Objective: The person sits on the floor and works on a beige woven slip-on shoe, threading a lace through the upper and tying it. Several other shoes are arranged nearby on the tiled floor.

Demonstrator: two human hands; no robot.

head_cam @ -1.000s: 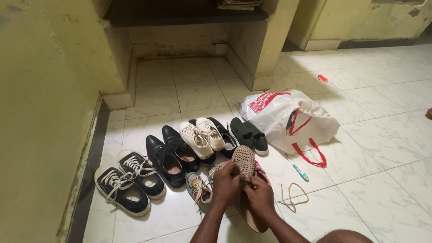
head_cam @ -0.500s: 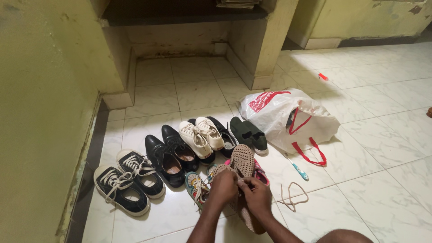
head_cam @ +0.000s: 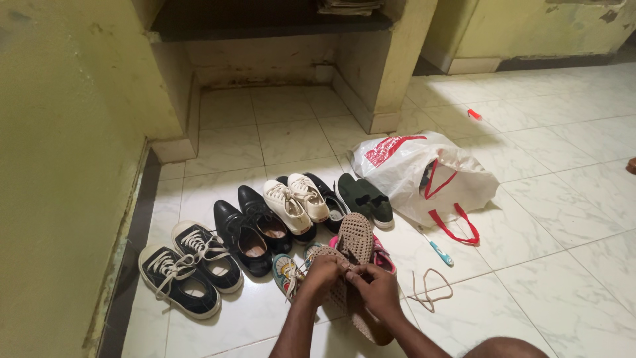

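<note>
While both hands meet low in the frame's centre, the left hand (head_cam: 322, 272) and right hand (head_cam: 375, 288) pinch the beige mesh shoe (head_cam: 354, 242), steadying it sole-up. Beside it, a loose lace (head_cam: 429, 289) lies on the floor (head_cam: 530, 265).

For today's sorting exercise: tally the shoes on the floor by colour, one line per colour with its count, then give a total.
Black canvas sneakers with white laces: 2
Glossy black leather dress shoes: 2
White lace-up sneakers: 2
Dark green slip-on shoes: 2
Beige woven mesh shoes, under both hands: 2
Total: 10, not counting partly hidden black, pink and patterned shoes.
</note>
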